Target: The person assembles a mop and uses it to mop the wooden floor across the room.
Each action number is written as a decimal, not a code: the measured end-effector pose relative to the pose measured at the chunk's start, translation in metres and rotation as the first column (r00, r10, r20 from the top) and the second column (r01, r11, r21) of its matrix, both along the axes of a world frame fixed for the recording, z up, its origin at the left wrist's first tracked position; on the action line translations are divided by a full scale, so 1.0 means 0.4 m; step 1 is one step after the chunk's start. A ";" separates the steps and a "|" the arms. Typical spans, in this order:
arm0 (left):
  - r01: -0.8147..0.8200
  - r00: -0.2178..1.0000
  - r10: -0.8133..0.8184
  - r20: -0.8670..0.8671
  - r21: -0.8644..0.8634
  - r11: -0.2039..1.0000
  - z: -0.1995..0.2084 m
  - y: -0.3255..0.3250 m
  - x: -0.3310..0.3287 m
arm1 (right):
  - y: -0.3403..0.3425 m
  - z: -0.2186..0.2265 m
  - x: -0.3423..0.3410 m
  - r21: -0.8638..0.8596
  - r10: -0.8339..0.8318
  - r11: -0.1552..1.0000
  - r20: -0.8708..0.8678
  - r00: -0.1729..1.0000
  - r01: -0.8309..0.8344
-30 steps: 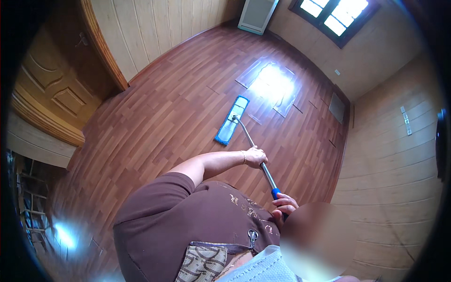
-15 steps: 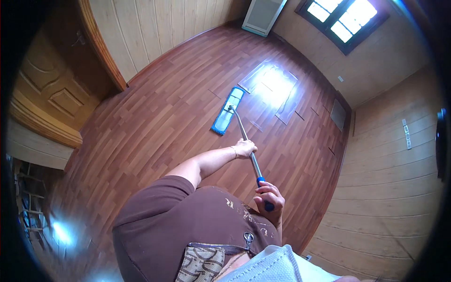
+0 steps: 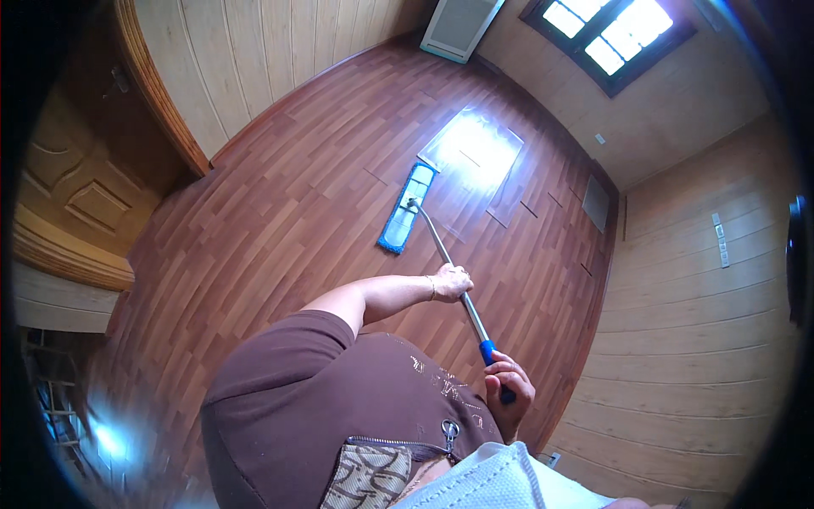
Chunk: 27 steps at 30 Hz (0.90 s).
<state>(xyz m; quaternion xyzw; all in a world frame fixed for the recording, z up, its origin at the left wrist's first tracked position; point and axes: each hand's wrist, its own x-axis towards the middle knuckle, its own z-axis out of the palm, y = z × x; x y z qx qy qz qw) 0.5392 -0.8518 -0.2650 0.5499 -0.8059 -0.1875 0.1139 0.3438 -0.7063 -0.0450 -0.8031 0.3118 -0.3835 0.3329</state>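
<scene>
A flat mop (image 3: 405,209) with a blue fringed pad lies on the wood-patterned floor ahead of me, its long head slanting from far right to near left. Its silvery pole runs back toward my body. My left hand (image 3: 451,282) is wrapped round the middle of the pole, the arm stretched across in front of me. Higher up the handle, my right hand (image 3: 511,383) grips the blue end grip (image 3: 487,350), close to my right side. The palm side of the left hand is hidden.
Bright window light glares off the floor (image 3: 280,246) beyond the mop. A brown wooden door (image 3: 102,199) stands at left, a pale cabinet (image 3: 458,30) at the far wall. Panelled walls run along both sides; the right wall carries a socket strip (image 3: 721,240). A metal rack (image 3: 55,399) is at lower left.
Both hands and the pole have shifted slightly right and nearer to me. The mop head has slid a little nearer. The view has turned slightly, and both hands keep their grip.
</scene>
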 end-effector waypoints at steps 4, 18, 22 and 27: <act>0.086 0.995 -0.088 -0.044 -0.043 0.995 -0.013 -0.018 0.013 | 0.008 -0.012 0.046 -0.066 0.015 0.998 0.076 0.997 -0.010; -0.041 0.989 0.008 0.146 0.226 0.973 -0.046 -0.255 0.196 | -0.221 -0.199 0.236 -0.091 0.117 0.990 0.048 0.992 -0.112; -0.108 0.992 0.092 0.092 0.194 0.975 -0.089 -0.354 0.257 | -0.332 -0.185 0.286 -0.119 0.125 0.985 -0.002 0.992 -0.124; -0.062 0.998 0.059 0.026 0.119 0.991 -0.081 -0.422 0.307 | -0.439 -0.131 0.314 -0.243 0.176 0.949 -0.109 0.978 -0.198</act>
